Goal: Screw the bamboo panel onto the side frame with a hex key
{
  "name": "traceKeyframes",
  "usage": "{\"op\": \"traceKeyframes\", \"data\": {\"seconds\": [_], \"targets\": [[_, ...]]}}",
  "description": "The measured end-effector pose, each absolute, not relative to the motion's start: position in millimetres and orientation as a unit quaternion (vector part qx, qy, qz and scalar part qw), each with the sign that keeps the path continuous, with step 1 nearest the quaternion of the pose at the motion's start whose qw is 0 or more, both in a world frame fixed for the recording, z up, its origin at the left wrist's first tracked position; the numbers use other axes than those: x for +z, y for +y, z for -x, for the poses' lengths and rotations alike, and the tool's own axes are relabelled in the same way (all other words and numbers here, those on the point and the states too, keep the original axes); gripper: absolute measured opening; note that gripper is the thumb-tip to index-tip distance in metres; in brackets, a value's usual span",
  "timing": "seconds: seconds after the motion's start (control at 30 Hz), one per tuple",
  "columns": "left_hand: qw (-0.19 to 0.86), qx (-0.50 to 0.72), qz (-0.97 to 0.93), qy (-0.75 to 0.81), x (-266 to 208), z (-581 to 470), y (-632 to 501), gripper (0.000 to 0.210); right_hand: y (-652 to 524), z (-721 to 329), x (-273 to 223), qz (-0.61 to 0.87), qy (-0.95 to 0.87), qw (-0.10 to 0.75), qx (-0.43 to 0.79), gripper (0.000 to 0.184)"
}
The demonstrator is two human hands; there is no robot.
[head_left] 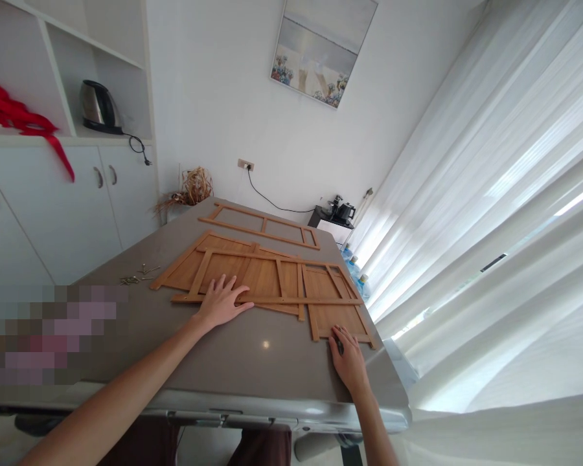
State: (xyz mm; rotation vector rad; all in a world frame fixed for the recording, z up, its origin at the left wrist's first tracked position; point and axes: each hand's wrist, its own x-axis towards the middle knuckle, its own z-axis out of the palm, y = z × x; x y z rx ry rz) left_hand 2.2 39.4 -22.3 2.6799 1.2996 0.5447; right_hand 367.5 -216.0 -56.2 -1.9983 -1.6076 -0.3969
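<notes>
My left hand (pixel 222 303) lies with its fingers spread on the lower rail of a long wooden frame (pixel 282 278). That frame rests over a wooden panel (pixel 184 262) with slanted edges, hiding part of it. My right hand (pixel 348 359) touches the near edge of a smaller wooden panel (pixel 335 320) at the table's right side. Its fingers are slightly bent, with the thumb apart; a small dark patch between them cannot be made out. Farther back lies another open wooden frame (pixel 263 224). Small metal hardware pieces (pixel 131 279) are scattered to the left.
The grey table (pixel 252 369) has a rounded front edge close to my body. White cabinets (pixel 63 194) with a kettle (pixel 97 107) stand left. Water bottles (pixel 354 266) and white curtains (pixel 466 259) line the right side. A black cable (pixel 272 204) runs along the wall behind.
</notes>
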Motion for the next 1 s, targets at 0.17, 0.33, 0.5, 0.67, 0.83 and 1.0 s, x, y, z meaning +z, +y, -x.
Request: {"op": "traceKeyframes", "data": {"seconds": [0.17,0.33,0.5,0.67,0.83,1.0], "targets": [[0.051,0.180,-0.879,0.438,-20,-11,36,0.042,-166,-362,-60,0.749,-0.593,0.261,-0.138,0.040],[0.049,0.177,-0.881,0.437,-15,-11,40,0.040,-145,-366,-61,0.753,-0.584,0.267,-0.144,0.040],[0.064,0.182,-0.876,0.442,-14,-15,45,0.041,-132,-364,-63,0.762,-0.576,0.260,-0.143,0.042],[0.066,0.191,-0.866,0.458,-16,-24,50,0.039,-108,-361,-61,0.769,-0.571,0.252,-0.139,0.041],[0.051,0.192,-0.865,0.462,-15,-30,60,0.039,-90,-366,-57,0.770,-0.577,0.242,-0.128,0.041],[0.032,0.190,-0.865,0.463,-17,-35,70,0.039,-79,-368,-53,0.784,-0.568,0.227,-0.104,0.042]]}}
